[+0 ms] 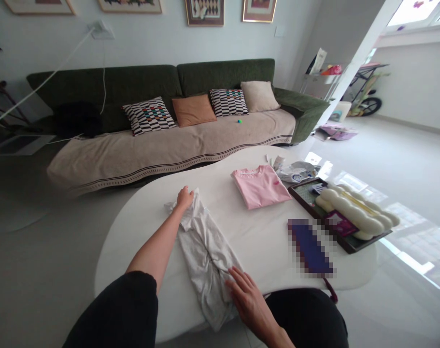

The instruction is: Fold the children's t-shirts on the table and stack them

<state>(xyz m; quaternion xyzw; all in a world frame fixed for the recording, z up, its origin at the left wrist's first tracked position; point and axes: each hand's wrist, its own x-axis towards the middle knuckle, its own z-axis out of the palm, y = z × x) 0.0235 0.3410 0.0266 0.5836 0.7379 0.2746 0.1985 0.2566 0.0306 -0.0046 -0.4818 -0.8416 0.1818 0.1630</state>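
Note:
A light grey garment [205, 251], wrinkled and shiny, lies lengthwise on the white table [133, 232] in front of me; its exact kind is unclear. At its far end my left hand [184, 198] has curled fingers closed on the cloth, which bunches up there. Nearer to me, my right hand [247, 296] rests along the right edge of the garment, its fingers stretched out and touching the fabric. Beyond and to the right is a neatly folded pink T-shirt [261, 187], apart from both hands.
On the table's right side stands a dark tray [353, 245] holding a puffy cream tissue box cover [357, 210]. A blurred-out dark blue item [310, 246] lies before it. Crumpled plastic packaging [297, 170] sits behind. A green sofa [143, 79] with cushions runs along the wall.

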